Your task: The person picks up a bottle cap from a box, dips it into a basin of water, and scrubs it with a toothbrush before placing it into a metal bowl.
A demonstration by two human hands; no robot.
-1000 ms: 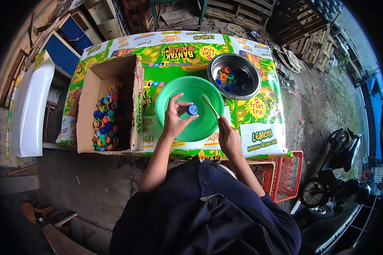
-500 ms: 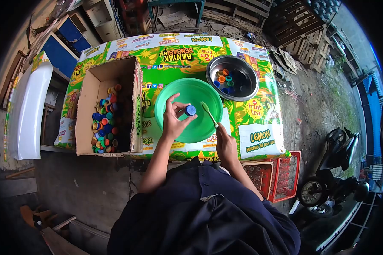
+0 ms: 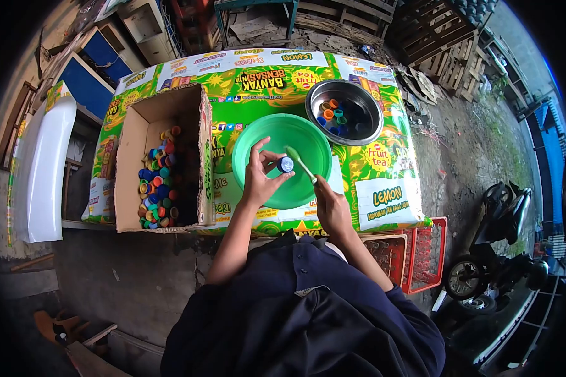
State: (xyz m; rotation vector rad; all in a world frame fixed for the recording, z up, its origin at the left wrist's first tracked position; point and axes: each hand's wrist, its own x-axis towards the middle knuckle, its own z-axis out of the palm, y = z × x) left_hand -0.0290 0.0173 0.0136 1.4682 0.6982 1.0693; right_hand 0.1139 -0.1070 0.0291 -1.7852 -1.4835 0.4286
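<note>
Over a green basin [image 3: 245, 141], my left hand [image 3: 262, 176] pinches a blue bottle cap [image 3: 285, 164] between thumb and finger. My right hand [image 3: 331, 204] is closed around the handle of a toothbrush [image 3: 303, 166]. The green brush head lies at the upper edge of the cap and looks to be touching it. To the left stands a cardboard box [image 3: 133, 135] with many loose bottle caps [image 3: 159, 188] in several colours. A metal bowl [image 3: 376, 125] at the back right holds several orange, teal and blue caps [image 3: 339, 114].
A green printed cover [image 3: 390, 160] lies over the table. Red bottle crates [image 3: 425, 257] stand by its near right edge. A motorbike [image 3: 484, 251] is parked at the right, and wooden pallets [image 3: 431, 34] are stacked behind. White plastic sheeting [image 3: 44, 163] hangs at the left.
The toothbrush head has moved left and down from beside the cap onto its edge. My right hand has shifted slightly up and left. My left hand still holds the cap.
</note>
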